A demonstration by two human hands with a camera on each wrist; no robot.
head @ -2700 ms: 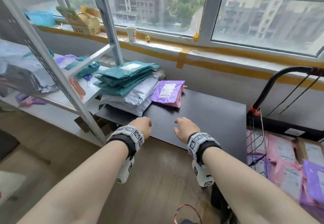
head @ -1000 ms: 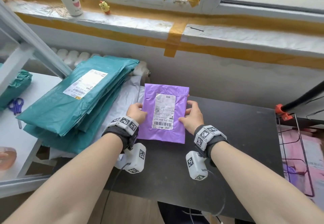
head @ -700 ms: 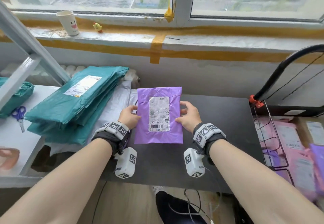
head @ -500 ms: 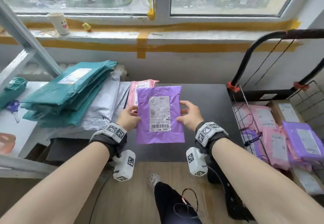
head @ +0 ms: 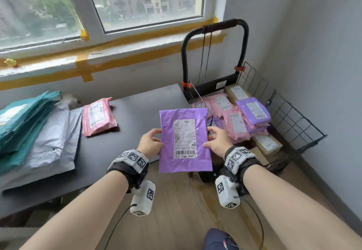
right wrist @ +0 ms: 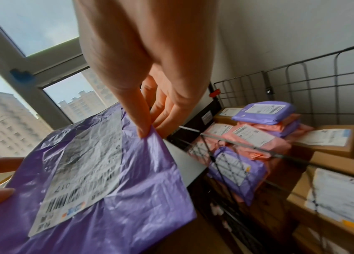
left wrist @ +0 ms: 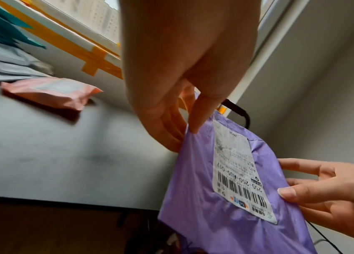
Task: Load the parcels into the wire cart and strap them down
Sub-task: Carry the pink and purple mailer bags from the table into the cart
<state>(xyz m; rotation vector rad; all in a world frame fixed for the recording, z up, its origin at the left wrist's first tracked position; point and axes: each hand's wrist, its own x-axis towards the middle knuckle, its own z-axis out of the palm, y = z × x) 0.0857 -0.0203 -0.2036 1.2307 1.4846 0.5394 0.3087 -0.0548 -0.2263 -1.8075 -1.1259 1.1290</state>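
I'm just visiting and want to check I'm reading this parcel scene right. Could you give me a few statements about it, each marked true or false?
1. Both hands hold the purple parcel by its side edges. True: left hand, right hand.
2. The wire cart holds no parcels. False: pink, purple and cardboard parcels lie in it.
3. A pink parcel lies on the dark table. True.
4. The held parcel's label faces away from the person. False: its barcode faces the head camera.
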